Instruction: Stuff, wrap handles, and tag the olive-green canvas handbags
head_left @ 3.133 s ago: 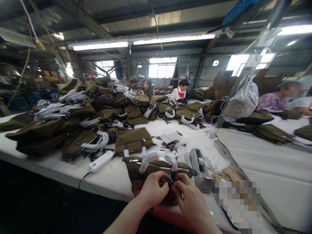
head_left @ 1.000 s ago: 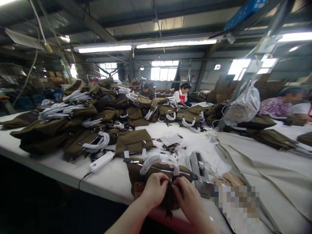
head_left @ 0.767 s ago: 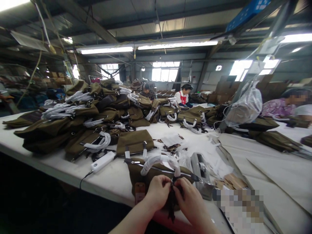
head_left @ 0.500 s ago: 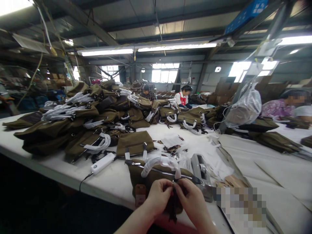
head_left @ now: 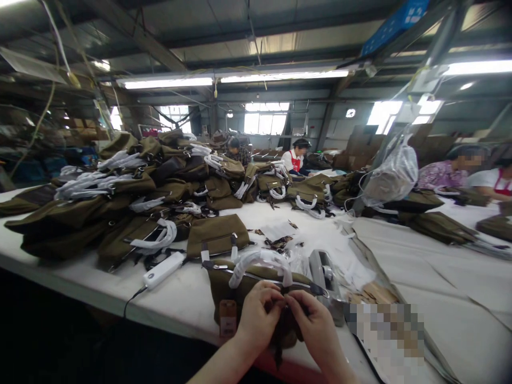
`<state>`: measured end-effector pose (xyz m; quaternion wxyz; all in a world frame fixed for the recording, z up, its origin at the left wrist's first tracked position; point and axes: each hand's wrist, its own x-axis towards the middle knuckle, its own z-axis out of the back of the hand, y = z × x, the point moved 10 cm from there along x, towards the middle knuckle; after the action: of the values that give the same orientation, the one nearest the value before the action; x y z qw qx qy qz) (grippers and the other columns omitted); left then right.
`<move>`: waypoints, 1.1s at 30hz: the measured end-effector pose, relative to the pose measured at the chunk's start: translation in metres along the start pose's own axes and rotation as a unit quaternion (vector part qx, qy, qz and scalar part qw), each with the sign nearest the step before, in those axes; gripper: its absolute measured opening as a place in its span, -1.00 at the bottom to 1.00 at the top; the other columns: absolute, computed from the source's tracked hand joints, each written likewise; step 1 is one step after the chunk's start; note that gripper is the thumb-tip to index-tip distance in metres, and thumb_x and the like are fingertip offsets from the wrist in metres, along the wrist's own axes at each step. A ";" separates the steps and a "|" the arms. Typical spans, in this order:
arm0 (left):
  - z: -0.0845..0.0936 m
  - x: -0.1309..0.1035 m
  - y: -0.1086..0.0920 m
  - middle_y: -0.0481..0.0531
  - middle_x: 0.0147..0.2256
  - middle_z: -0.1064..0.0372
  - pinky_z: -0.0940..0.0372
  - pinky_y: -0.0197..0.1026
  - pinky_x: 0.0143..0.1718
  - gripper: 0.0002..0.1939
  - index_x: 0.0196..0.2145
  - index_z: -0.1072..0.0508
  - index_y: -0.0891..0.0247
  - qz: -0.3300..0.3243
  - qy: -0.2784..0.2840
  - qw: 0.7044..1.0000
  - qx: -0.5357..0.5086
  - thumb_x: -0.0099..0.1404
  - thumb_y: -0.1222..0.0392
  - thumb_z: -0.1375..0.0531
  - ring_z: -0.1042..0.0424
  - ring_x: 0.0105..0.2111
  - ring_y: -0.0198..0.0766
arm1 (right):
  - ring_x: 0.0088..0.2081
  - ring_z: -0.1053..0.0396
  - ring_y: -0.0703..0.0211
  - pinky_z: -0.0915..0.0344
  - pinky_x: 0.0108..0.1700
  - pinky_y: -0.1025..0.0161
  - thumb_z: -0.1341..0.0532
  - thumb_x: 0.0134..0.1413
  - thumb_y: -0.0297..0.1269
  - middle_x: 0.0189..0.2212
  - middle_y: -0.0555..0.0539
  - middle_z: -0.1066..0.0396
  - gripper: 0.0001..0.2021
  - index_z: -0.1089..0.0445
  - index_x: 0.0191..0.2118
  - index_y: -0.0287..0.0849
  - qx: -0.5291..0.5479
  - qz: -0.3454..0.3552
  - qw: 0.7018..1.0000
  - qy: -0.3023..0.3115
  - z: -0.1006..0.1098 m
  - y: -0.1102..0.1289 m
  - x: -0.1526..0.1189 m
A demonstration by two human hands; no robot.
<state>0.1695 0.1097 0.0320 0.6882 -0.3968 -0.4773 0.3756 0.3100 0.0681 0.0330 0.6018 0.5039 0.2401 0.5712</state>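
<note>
Tag [head_left: 228, 318] now shows clear of left hand [head_left: 258, 316] — bag [head_left: 221, 288] zipped, contents hidden.

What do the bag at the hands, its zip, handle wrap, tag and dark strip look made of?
Bag: matte olive cloth, likely canvas, by its dull, soft-looking surface.
Zip: probably metal, from its silvery glint.
Handle wrap: thin white plastic or paper, wrinkled with slight sheen; can't tell which.
Tag: likely brown card, flat and straight-edged.
Dark strip: perhaps cloth, hanging limp, but too blurred to settle.
</note>
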 end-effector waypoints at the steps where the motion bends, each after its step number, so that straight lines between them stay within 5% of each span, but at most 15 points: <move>1: 0.000 0.002 0.004 0.06 -0.23 -0.49 -0.35 -0.20 -0.20 -0.91 -0.40 -0.51 0.23 0.015 -0.005 1.000 -0.013 0.20 0.29 -0.18 -0.47 -0.24 -0.22 | -0.36 -0.42 0.10 -0.32 -0.29 0.27 -0.19 0.14 0.03 -0.45 -0.05 -0.49 -0.68 -0.49 -0.36 -0.13 0.012 -0.008 1.000 0.008 0.000 -0.001 0.000; 5: -0.007 0.014 0.029 -0.12 -0.59 -0.32 -0.22 -0.29 -0.54 -0.77 -0.31 -0.42 0.24 0.126 0.019 0.991 -0.047 0.30 0.03 -0.11 -0.31 -0.63 -0.34 | -0.38 -0.40 0.14 -0.30 -0.31 0.28 -0.28 0.03 -0.12 -0.48 -0.03 -0.48 -0.79 -0.51 -0.40 -0.16 0.052 -0.055 0.992 0.101 -0.006 -0.014 -0.006; 10: -0.023 0.036 0.033 -0.13 -0.64 -0.26 -0.07 -0.28 -0.61 -0.82 -0.44 -0.46 0.25 0.188 0.154 0.969 0.048 0.20 0.10 -0.16 -0.19 -0.69 -0.37 | -0.60 -0.18 0.37 -0.08 -0.55 0.39 -0.40 -0.12 -0.15 -0.64 0.07 -0.34 -0.77 -0.43 -0.49 -0.21 0.170 -0.134 0.960 0.178 -0.005 -0.039 -0.023; 13: -0.026 0.041 0.029 -0.14 -0.73 -0.17 -0.02 -0.24 -0.59 -0.76 -0.60 -0.44 0.23 0.197 0.207 0.954 0.091 0.08 0.04 -0.28 -0.13 -0.69 -0.35 | -0.60 -0.23 0.37 -0.01 -0.61 0.43 -0.44 -0.16 -0.12 -0.58 0.05 -0.41 -0.71 -0.42 -0.40 -0.19 0.248 -0.163 0.945 0.139 0.009 -0.048 -0.027; 17: -0.033 0.033 0.027 -0.09 -0.73 -0.19 -0.01 -0.21 -0.57 -0.65 -0.68 -0.40 0.22 0.210 0.259 0.936 0.114 0.09 -0.04 -0.27 -0.15 -0.67 -0.33 | -0.36 -0.47 0.19 -0.27 -0.45 0.35 -0.43 -0.11 -0.06 -0.24 -0.15 -0.55 -0.61 -0.47 -0.19 -0.19 0.313 -0.177 0.930 0.080 0.023 -0.050 -0.027; 20: -0.038 0.026 0.028 -0.06 -0.68 -0.28 -0.04 -0.22 -0.56 -0.65 -0.63 -0.45 0.25 0.222 0.277 0.929 0.108 0.14 -0.04 -0.21 -0.22 -0.63 -0.31 | -0.34 -0.51 0.13 -0.35 -0.39 0.27 -0.39 -0.05 0.01 -0.21 -0.22 -0.56 -0.57 -0.48 -0.14 -0.20 0.323 -0.183 0.927 0.060 0.026 -0.052 -0.028; 24: -0.042 0.027 0.023 -0.08 -0.68 -0.26 -0.08 -0.23 -0.53 -0.70 -0.58 -0.47 0.28 0.218 0.272 0.932 0.093 0.14 0.01 -0.23 -0.20 -0.62 -0.33 | -0.38 -0.51 0.10 -0.36 -0.44 0.25 -0.29 0.02 0.13 -0.24 -0.23 -0.56 -0.52 -0.49 -0.14 -0.20 0.251 -0.151 0.956 0.029 0.036 -0.059 -0.027; 29: -0.048 0.029 0.021 -0.14 -0.69 -0.19 -0.09 -0.25 -0.55 -0.81 -0.45 -0.50 0.29 0.228 0.260 0.936 0.062 0.20 0.13 -0.19 -0.15 -0.64 -0.37 | -0.44 -0.43 0.18 -0.38 -0.41 0.23 -0.11 0.20 0.13 -0.29 -0.15 -0.55 -0.49 -0.43 0.04 -0.15 0.037 -0.044 0.994 -0.096 0.069 -0.045 -0.028; 33: -0.048 0.028 0.018 -0.13 -0.69 -0.19 -0.09 -0.26 -0.54 -0.80 -0.54 -0.44 0.28 0.223 0.256 0.939 0.056 0.20 0.17 -0.19 -0.14 -0.65 -0.38 | -0.47 -0.43 0.19 -0.40 -0.43 0.24 -0.05 0.25 0.09 -0.26 -0.14 -0.55 -0.49 -0.25 0.14 -0.17 0.096 -0.042 0.993 -0.056 0.053 -0.032 -0.027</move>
<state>0.2206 0.1327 0.0150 0.7072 -0.5363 -0.1622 0.4312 0.3641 0.0306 0.0175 0.5867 0.5800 0.2810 0.4904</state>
